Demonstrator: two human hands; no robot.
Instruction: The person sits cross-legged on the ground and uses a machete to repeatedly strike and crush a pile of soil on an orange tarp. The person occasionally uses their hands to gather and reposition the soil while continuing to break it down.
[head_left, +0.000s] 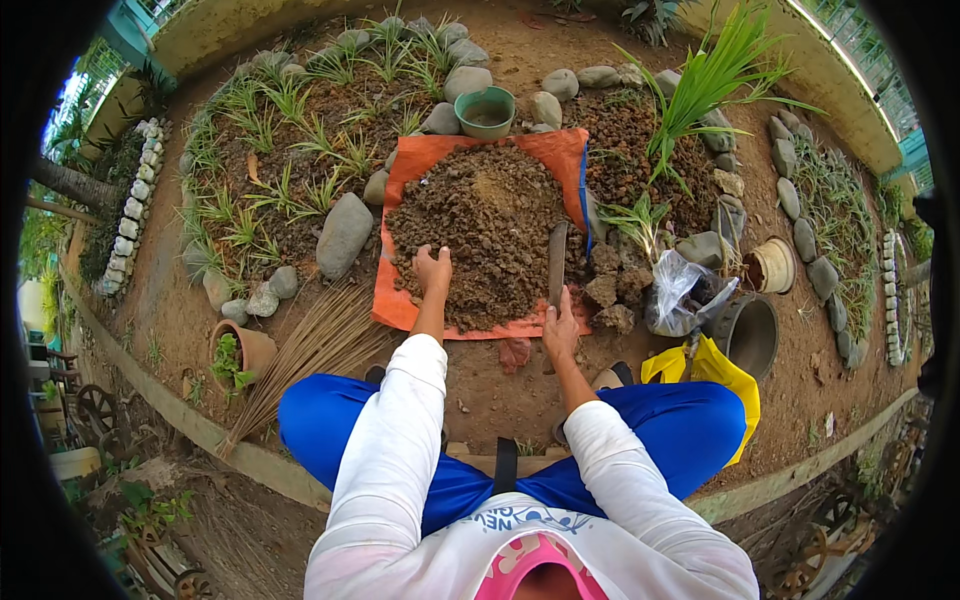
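A mound of crumbly brown soil (480, 217) is heaped on an orange plastic sheet (409, 154) with a blue edge. My left hand (433, 271) is at the mound's near left side, thumb and fingers apart, with no tool in it. Whether its fingertips touch the soil is hard to make out. In my right hand (561, 328) is a long-bladed knife (557, 259), its dull, soil-stained blade pointing away from me along the mound's right side. Large soil clods (611, 292) lie just right of the sheet.
A green pot (486, 114) stands beyond the sheet. To the right are a clear plastic bag (679, 292), a yellow bag (716, 375), a black pot (746, 335) and a tipped cream pot (771, 266). A stick broom (315, 349) and terracotta pot (246, 351) lie left. Stones (345, 234) edge the planted beds.
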